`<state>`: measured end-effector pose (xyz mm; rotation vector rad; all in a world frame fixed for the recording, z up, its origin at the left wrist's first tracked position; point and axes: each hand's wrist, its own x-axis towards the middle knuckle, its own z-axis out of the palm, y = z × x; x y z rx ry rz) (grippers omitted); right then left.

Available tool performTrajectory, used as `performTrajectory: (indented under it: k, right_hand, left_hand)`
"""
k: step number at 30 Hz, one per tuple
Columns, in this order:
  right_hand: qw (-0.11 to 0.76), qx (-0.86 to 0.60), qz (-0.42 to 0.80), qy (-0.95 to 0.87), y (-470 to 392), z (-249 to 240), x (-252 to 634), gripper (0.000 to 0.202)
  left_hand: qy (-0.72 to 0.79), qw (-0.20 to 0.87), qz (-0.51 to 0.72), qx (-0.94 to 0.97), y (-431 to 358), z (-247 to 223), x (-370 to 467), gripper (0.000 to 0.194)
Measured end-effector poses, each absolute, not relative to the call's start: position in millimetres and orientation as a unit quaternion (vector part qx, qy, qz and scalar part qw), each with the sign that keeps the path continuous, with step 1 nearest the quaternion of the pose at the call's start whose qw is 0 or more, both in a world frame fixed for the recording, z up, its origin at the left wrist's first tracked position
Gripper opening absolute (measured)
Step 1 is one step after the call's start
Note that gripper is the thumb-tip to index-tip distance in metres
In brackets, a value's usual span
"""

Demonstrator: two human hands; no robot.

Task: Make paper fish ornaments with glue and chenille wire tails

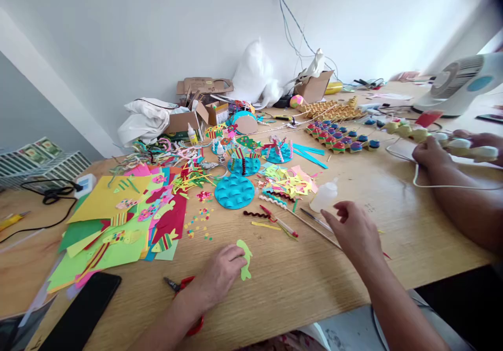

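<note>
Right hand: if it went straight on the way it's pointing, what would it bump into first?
The right hand would probably meet the translucent bottle first. It stands just ahead, though depth is hard to judge from this one view.

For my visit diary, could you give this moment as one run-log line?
left hand: on green dolphin-shaped cutout | right hand: near translucent bottle, contact unclear | red-handled scissors: partly under left forearm
</note>
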<state>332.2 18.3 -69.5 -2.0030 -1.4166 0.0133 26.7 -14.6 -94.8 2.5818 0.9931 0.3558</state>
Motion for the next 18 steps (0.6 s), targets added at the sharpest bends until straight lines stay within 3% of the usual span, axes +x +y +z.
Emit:
performTrajectory:
  k: [5, 11, 18]
  right_hand:
    - [0.335, -0.795, 0.085, -0.499, 44.2, -79.9, 362.1, 0.05]
    - [0.29, -0.8, 0.127, -0.51, 62.1, -80.8, 359.5, 0.038]
    - [0.373, -0.757, 0.096, -0.528, 28.3, -37.9, 350.9, 0.044]
  left_hand:
    - [0.376, 0.146, 0.12, 0.907, -16.0, -96.1, 31.0, 0.019]
    - [0.395, 0.135, 0.117, 0.901, -14.9, -96.8, 34.3, 0.019]
    - [0.416, 0.175, 0.157, 0.878, -13.4, -90.6, 30.9, 0.016]
